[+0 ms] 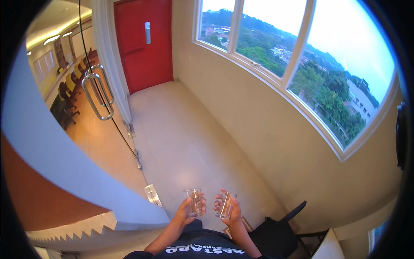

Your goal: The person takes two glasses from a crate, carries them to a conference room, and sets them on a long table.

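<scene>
Two clear drinking glasses are held upright in front of my body, a small gap apart. My left hand (188, 209) is wrapped round one drinking glass (195, 203), its fingers showing through the far side. The other drinking glass (225, 205) leans slightly and sits in my right hand (233, 211), with the fingertips curled round its left side. Both glasses look see-through; whether any liquid is inside I cannot tell.
Glass doors with a metal handle (98, 93) stand at the left, a room with office chairs (69, 88) behind them. A red door (144, 45) closes the corridor's far end. Windows (276, 52) line the right wall. A black chair (276, 233) is close at my right.
</scene>
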Demonstrator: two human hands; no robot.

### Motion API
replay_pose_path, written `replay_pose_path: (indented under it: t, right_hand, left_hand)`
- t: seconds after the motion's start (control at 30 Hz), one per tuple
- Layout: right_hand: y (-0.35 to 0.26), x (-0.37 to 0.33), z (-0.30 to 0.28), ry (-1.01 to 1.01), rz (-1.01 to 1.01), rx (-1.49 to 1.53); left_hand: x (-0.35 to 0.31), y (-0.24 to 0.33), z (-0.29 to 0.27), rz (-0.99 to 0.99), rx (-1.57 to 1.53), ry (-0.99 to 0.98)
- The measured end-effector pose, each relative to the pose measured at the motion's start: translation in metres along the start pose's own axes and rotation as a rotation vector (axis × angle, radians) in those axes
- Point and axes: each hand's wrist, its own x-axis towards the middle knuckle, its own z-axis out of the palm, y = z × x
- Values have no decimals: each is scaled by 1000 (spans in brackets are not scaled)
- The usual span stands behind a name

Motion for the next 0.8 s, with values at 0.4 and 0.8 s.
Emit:
replay_pose_path:
  t: [0.4, 0.8]
  right_hand:
    - [15, 232, 15, -105, 196, -8]
    - [64, 484, 28, -254, 536, 30]
  left_hand:
    - [103, 154, -55, 245, 4, 45]
    - [185, 304, -122, 570, 45, 282]
